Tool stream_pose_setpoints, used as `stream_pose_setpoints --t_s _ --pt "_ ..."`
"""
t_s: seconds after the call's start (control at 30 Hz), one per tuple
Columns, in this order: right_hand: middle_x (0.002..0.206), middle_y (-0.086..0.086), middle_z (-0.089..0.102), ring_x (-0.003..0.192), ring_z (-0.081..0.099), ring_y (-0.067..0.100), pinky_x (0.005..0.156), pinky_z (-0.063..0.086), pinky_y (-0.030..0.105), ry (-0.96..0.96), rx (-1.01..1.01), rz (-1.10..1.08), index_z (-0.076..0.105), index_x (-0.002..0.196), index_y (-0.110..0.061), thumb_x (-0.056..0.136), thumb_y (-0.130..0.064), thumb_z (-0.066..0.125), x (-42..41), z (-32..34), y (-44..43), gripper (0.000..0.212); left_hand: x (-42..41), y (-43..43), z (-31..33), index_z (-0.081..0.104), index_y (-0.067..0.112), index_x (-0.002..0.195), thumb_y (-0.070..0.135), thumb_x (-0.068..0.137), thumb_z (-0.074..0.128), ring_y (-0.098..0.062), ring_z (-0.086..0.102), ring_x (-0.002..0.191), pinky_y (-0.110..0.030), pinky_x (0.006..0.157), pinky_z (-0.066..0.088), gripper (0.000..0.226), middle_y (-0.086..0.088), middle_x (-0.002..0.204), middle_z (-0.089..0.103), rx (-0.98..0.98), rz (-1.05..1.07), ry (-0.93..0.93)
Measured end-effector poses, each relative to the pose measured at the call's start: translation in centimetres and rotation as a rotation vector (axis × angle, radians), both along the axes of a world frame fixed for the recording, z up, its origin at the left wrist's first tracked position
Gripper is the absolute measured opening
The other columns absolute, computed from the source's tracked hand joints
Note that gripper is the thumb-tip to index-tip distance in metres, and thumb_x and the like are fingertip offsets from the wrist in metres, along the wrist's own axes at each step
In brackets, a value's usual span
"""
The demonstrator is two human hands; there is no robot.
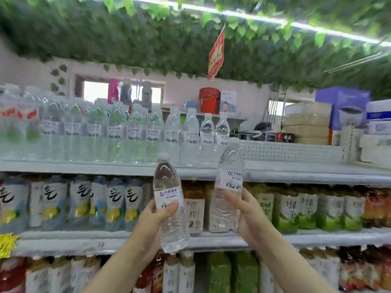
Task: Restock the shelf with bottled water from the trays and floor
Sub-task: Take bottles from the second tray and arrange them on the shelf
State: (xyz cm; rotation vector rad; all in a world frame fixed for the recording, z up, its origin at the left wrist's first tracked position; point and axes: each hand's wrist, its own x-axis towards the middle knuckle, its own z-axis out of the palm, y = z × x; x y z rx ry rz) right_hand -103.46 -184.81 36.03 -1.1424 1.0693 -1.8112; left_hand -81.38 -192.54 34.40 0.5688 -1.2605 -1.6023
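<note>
A first bottle (169, 199) is clasped in the left hand (155, 217), a second bottle (228, 187) in the right hand (246, 214), both grips closed, below the top shelf (296, 169). The shelved bottles (190, 134) could be toppled by crowding.

Bright, even light from a ceiling light strip (254, 17) and a glaring window (96, 90); motion blur smears everything, worst leftward; shelves (84, 167) bow.

Water bottles (135, 132) line top shelf (84, 167) — left.
</note>
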Motion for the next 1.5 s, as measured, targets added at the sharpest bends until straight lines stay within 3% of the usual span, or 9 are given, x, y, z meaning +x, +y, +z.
stream_pose_setpoints --t_s 0.1,0.2,0.33,0.4,0.5,0.63,0.77,0.97,1.5 --pt "0.123 0.012 0.071 0.113 0.068 0.031 0.102 0.049 0.052 0.020 -0.083 -0.010 0.055 0.135 -0.010 0.067 -0.019 0.088 -2.3 5.4 -2.9 0.076 -1.4 -1.4 2.5 0.060 0.012 0.124 0.019 0.075 0.079 -0.029 0.073 0.096 -0.045 0.078 0.057 0.053 -0.011 0.107 0.075 -0.041 0.003 0.015" --pt "0.114 0.002 0.073 0.109 0.067 0.016 0.098 0.043 0.034 0.113 -0.143 -0.083 0.062 0.125 -0.014 0.074 -0.015 0.085 -4.9 9.7 -6.5 0.055 -3.0 -3.1 4.5 0.059 0.011 0.126 0.021 0.067 0.083 -0.038 0.070 0.102 -0.059 0.092 0.053 0.064 -0.016 0.109 0.074 -0.047 -0.004 0.043" --pt "0.113 -0.002 0.075 0.112 0.067 0.021 0.101 0.045 0.045 0.219 -0.111 -0.117 0.063 0.128 -0.022 0.070 -0.027 0.090 -8.0 13.1 -11.6 0.064 -5.0 -5.1 6.5 0.057 0.012 0.128 0.022 0.071 0.082 -0.030 0.073 0.096 -0.050 0.089 0.054 0.063 -0.011 0.109 0.075 -0.119 0.054 0.045" --pt "0.107 -0.002 0.075 0.106 0.066 0.019 0.091 0.047 0.040 0.236 -0.103 -0.124 0.063 0.124 -0.021 0.075 -0.020 0.088 -8.4 13.8 -13.6 0.055 -5.7 -5.8 7.3 0.054 0.013 0.132 0.025 0.070 0.084 -0.030 0.072 0.100 -0.050 0.095 0.050 0.070 -0.009 0.112 0.074 -0.147 0.087 0.041" --pt "0.109 -0.001 0.072 0.101 0.066 0.015 0.092 0.047 0.037 0.295 -0.084 -0.131 0.060 0.119 -0.021 0.078 -0.016 0.088 -9.3 13.5 -17.1 0.050 -6.5 -6.8 8.0 0.058 0.014 0.126 0.023 0.073 0.083 -0.033 0.072 0.101 -0.056 0.098 0.050 0.059 -0.009 0.109 0.075 -0.167 0.117 0.075" --pt "0.125 0.001 0.069 0.114 0.064 0.022 0.105 0.048 0.046 0.387 -0.025 -0.182 0.057 0.133 -0.022 0.064 -0.033 0.097 -10.3 12.5 -21.1 0.080 -7.2 -7.7 8.6 0.062 0.017 0.111 0.022 0.069 0.083 -0.031 0.068 0.106 -0.054 0.107 0.043 0.046 -0.006 0.101 0.077 -0.202 0.169 0.083" --pt "0.127 0.001 0.067 0.117 0.062 0.024 0.108 0.046 0.048 0.411 0.014 -0.194 0.057 0.136 -0.020 0.066 -0.033 0.096 -10.8 12.1 -22.7 0.081 -7.6 -8.5 9.0 0.063 0.017 0.111 0.022 0.068 0.084 -0.029 0.068 0.109 -0.054 0.109 0.041 0.047 -0.005 0.104 0.077 -0.211 0.187 0.074" --pt "0.130 0.000 0.066 0.121 0.060 0.024 0.109 0.046 0.046 0.484 0.068 -0.236 0.057 0.141 -0.019 0.064 -0.043 0.094 -10.6 12.1 -24.0 0.088 -7.9 -9.6 9.6 0.064 0.013 0.117 0.022 0.068 0.082 -0.024 0.073 0.098 -0.047 0.097 0.051 0.053 -0.006 0.103 0.077 -0.239 0.196 0.035" --pt "0.106 0.001 0.068 0.098 0.064 0.021 0.089 0.054 0.038 0.685 0.183 -0.521 0.064 0.110 -0.014 0.071 -0.048 0.090 -10.4 10.7 -24.7 0.058 -7.8 -11.6 8.7 0.063 0.013 0.119 0.027 0.064 0.084 -0.031 0.069 0.107 -0.055 0.107 0.043 0.060 -0.009 0.109 0.075 -0.217 0.138 -0.007"
